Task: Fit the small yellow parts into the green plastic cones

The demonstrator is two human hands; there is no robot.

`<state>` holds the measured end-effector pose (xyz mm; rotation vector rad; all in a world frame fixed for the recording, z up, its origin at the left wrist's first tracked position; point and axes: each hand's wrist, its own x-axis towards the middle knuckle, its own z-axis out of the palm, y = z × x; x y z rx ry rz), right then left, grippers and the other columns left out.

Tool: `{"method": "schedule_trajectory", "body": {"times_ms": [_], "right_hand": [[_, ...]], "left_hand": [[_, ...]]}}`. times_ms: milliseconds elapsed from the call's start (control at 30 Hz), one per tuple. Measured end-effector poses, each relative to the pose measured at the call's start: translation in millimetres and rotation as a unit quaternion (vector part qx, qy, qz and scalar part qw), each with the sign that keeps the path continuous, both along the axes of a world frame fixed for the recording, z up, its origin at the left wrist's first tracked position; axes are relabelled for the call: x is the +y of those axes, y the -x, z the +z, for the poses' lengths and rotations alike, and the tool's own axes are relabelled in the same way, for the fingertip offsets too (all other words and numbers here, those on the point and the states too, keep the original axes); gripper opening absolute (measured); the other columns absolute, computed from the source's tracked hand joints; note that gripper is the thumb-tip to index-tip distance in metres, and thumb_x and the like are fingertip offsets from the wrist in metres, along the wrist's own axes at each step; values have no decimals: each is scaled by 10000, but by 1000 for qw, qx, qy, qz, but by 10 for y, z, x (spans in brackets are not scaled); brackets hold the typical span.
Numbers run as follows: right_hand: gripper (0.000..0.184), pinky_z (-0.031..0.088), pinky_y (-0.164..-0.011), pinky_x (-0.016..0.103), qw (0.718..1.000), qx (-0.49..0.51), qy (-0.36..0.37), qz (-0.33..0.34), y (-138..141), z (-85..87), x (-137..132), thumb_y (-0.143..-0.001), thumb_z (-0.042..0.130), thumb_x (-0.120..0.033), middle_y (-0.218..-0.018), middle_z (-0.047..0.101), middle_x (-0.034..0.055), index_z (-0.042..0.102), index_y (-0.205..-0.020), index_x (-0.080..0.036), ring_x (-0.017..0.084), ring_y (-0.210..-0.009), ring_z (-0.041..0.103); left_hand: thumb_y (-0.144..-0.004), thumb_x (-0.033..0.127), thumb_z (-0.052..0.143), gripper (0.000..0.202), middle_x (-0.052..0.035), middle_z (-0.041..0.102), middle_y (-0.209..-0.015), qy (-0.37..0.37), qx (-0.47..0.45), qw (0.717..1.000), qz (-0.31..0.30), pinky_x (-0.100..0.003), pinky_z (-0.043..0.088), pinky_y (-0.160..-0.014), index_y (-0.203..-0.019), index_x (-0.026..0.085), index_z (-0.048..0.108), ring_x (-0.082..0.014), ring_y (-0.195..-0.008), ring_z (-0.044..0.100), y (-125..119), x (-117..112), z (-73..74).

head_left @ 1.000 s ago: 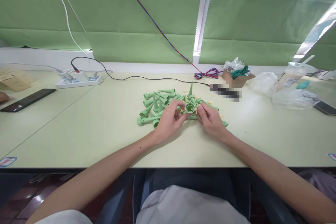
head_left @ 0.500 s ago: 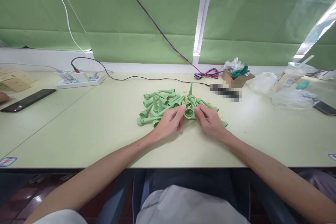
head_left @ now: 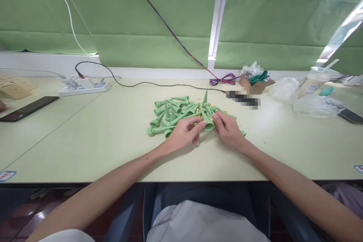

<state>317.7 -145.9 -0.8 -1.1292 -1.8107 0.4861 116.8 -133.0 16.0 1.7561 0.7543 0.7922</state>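
Observation:
My left hand pinches a green plastic plant watering spike between thumb and fingers, its round, hollow end facing me and its point away. Right beside that hollow end, my right hand is closed in a pinch. A yellowish speck shows at its fingertips, too small to name. Behind both hands lies a pile of similar green spikes, most on their sides and a few pointing up. Small yellow pieces are scattered among and behind them.
At the left are a power strip, a black phone and cardboard boxes. A black cable runs along the back. Toward the right stand a small carton, bundled wires, a drink cup and plastic bags.
The held spike has tipped and shifted slightly right, so its side now shows beyond the hollow end. My left thumb has moved right with it; my right hand has barely moved.

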Motion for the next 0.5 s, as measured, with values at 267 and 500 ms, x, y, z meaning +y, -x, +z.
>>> {"method": "schedule_trajectory", "body": {"times_ms": [267, 500], "right_hand": [[451, 333, -560, 322, 1000, -19, -8, -7, -6, 7, 14, -1055, 319, -509, -541, 431, -27, 345, -694, -241, 153, -517, 384], [463, 324, -563, 323, 999, -37, -19, -6, 1, 14, 19, -1059, 313, -499, -554, 432, -26, 353, -682, -235, 149, -517, 391]], "left_hand": [[-891, 494, 647, 349, 31, 576, -520, -24, 2, 999, 25, -241, 468, -465, -1005, 164, 671, -136, -446, 566, -22, 5, -35], [-811, 418, 758, 383, 39, 593, -567, -94, -14, 994, 55, -253, 482, -457, -1081, 162, 668, -129, -428, 567, -29, 45, -76]]}}
